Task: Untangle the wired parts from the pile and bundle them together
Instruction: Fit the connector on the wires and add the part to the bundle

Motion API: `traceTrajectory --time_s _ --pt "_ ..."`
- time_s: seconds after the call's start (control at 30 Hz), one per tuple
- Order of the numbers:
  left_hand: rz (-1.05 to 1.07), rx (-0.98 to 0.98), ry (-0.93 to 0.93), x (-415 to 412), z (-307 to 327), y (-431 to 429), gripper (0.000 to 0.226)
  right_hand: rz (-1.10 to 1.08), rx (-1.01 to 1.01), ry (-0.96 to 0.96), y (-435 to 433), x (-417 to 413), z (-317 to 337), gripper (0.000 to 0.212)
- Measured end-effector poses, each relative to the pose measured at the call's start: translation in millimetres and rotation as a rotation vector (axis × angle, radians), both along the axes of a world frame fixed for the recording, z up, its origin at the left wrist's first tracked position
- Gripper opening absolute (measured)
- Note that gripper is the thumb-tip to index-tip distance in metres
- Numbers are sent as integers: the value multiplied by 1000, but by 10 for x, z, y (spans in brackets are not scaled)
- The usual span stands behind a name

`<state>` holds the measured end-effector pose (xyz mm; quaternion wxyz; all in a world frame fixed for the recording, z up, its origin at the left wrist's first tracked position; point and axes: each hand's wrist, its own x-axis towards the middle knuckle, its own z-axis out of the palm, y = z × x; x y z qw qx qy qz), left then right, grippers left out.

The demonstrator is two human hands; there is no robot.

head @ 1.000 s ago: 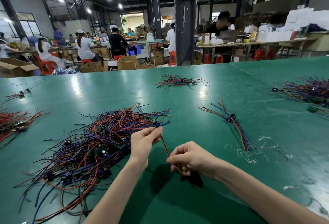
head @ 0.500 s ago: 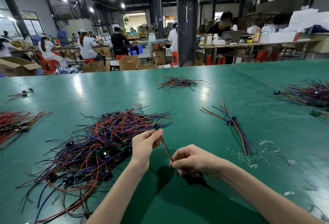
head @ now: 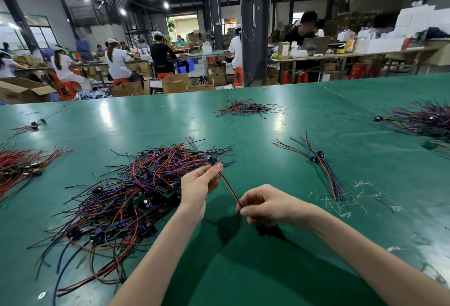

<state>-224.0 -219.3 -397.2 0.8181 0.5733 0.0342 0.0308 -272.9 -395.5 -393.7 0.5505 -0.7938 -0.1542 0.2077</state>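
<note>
Now midway through freeing a single wired part from the tangled pile at lower left of centre. Pinching its small dark component between thumb and fingertips of the left hand, right at the pile's right-hand edge. Pinching the red-and-black lead lower down with the right hand, fingers curled narrow round it, just above the green table. Holding the lead taut on a slant between the two hands, seemingly clear of its neighbours along the visible stretch. Cannot vouch for the tail below the right hand, hidden under the fingers.

Next, probably: lift the component away from the heap, watch for any blue or red strands riding along, and pick those loose instead of tugging. Then carry the part rightward to the small sorted bundle at right of centre, well apart from the pile, and lay it down with components aligned and leads running the same way. Calls for a light, steady pull, given such thin, snag-prone leads. Plenty left in the heap, so judged early in the job.
</note>
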Motion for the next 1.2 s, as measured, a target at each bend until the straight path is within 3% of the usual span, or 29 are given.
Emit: traceTrajectory --time_s 0.33,0.63,0.8,1.0,1.2 --pt "4 -68 22 28 12 26 8 -91 -166 -123 20 30 -20 12" --pt "40 -79 20 54 -23 101 7 -43 -118 -189 -31 18 17 17" --pt "33 -61 9 70 -61 100 7 -6 -158 -144 -20 24 -13 14" --pt "67 -57 1 58 -67 85 3 -127 -196 -163 -35 21 24 16" --pt "75 -66 0 11 -51 81 3 -50 -119 -78 -117 10 87 18"
